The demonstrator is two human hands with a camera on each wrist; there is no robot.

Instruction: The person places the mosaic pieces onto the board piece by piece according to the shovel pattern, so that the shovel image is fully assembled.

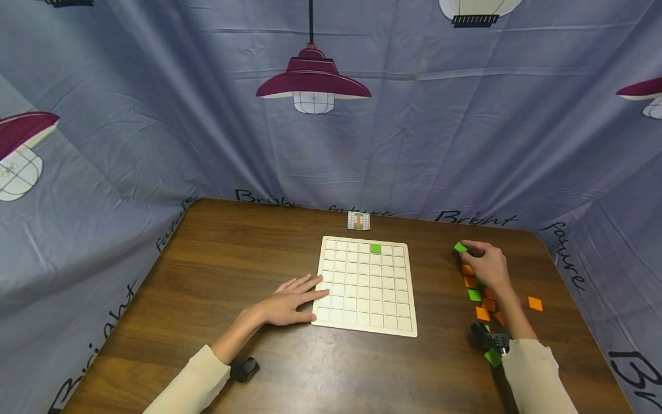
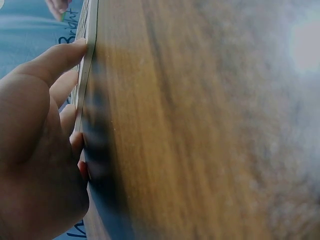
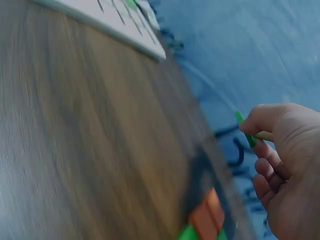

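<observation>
A pale grid board [image 1: 364,287] lies on the wooden table, with one green square tile [image 1: 375,248] in its top row. My left hand [image 1: 289,302] rests with fingers spread on the board's left edge; the left wrist view shows the fingertips along that edge. My right hand [image 1: 486,264] pinches another green tile [image 3: 245,129] between thumb and fingers, raised above the table at the right. Beneath and beside the right forearm lie several loose orange and green tiles, among them an orange tile [image 1: 482,314] and a green tile [image 1: 474,295].
A small card [image 1: 358,221] with a printed grid pattern sits behind the board, near the table's back edge. A single orange tile [image 1: 535,303] lies apart on the far right. Blue-grey curtain [image 1: 393,144] surrounds the table's back and sides.
</observation>
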